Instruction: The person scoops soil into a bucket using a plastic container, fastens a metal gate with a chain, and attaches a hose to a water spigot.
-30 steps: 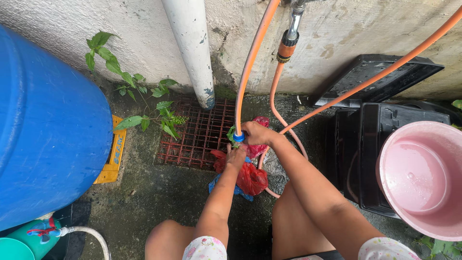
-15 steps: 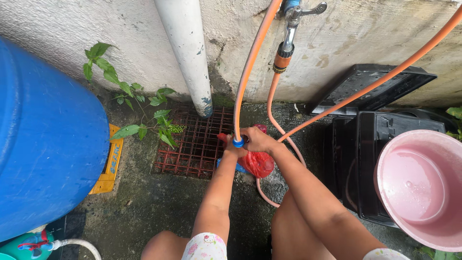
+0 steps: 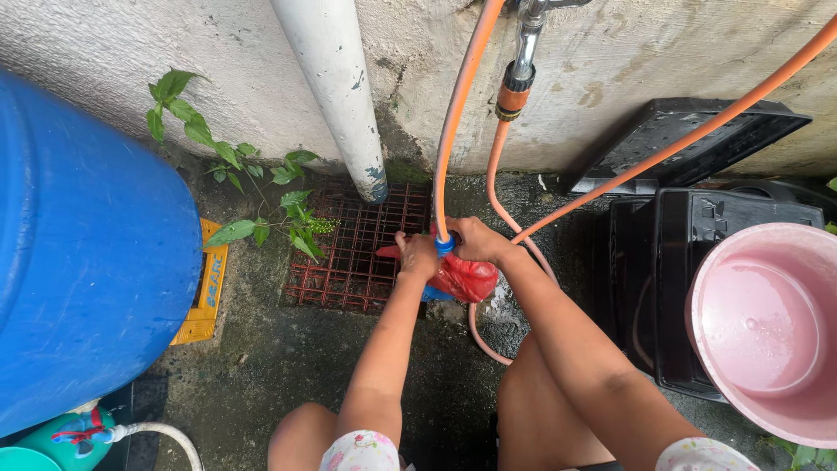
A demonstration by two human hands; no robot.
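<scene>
One head-worn view – looking steeply down, close, facing the wall (image 3: 610, 61).

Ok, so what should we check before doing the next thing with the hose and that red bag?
1. Right hand holds the orange hose at its blue end: ok.
2. Left hand grips the red bag: ok.
3. Bag sits over the drain grate: ok, at its edge.
4. Hose joined to the tap connector: ok.
5. Water running: cannot tell.
6. Pink basin out of the arms' way: ok.
</scene>
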